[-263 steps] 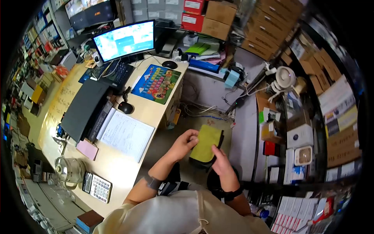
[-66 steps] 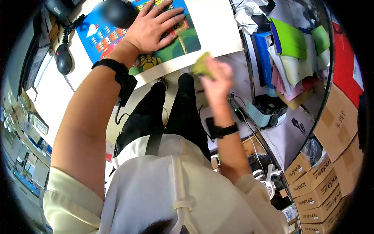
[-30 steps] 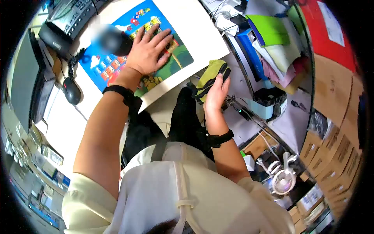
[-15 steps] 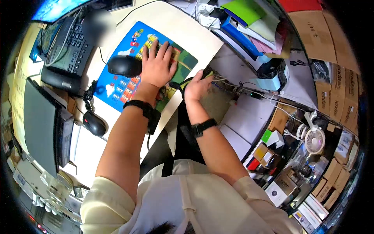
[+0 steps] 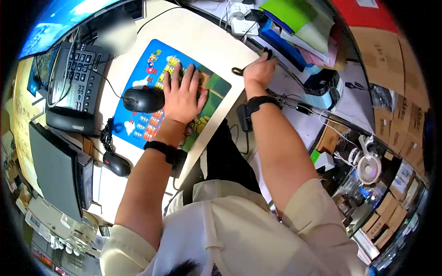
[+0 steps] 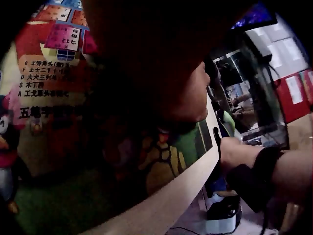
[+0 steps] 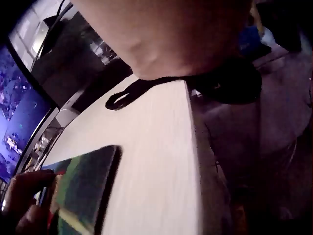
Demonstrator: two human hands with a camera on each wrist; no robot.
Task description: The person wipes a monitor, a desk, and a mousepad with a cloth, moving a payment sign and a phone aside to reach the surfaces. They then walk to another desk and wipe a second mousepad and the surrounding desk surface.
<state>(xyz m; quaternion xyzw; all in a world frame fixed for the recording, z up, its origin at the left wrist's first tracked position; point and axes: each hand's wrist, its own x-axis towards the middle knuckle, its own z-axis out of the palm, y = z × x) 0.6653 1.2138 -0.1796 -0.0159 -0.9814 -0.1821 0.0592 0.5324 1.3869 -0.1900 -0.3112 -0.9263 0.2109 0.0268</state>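
Note:
My left hand (image 5: 180,102) lies flat with fingers spread on a colourful printed mouse pad (image 5: 215,87), just right of a black mouse (image 5: 143,100). At the desk's right corner, my right hand (image 5: 258,72) grips a cloth, its fingers curled. Mostly the cloth's black edging (image 5: 268,53) and a black hanging loop (image 5: 237,71) show; the yellow-green fabric is hidden by the hand. In the right wrist view the loop (image 7: 117,102) lies over the pale desk top (image 7: 146,132), and dark cloth (image 7: 234,85) hangs past the edge.
A desk phone (image 5: 76,87), a second mouse (image 5: 117,164) and a monitor (image 5: 60,23) occupy the left side. Beyond the right corner stand folders (image 5: 290,14), a light-blue bin (image 5: 322,99), cables and cartons (image 5: 380,55). A small white fan (image 5: 369,168) sits lower right.
Both hands held the yellow-green cloth at first; then the left settled on the mouse pad. The right hand has since carried the cloth from below the desk edge to the corner.

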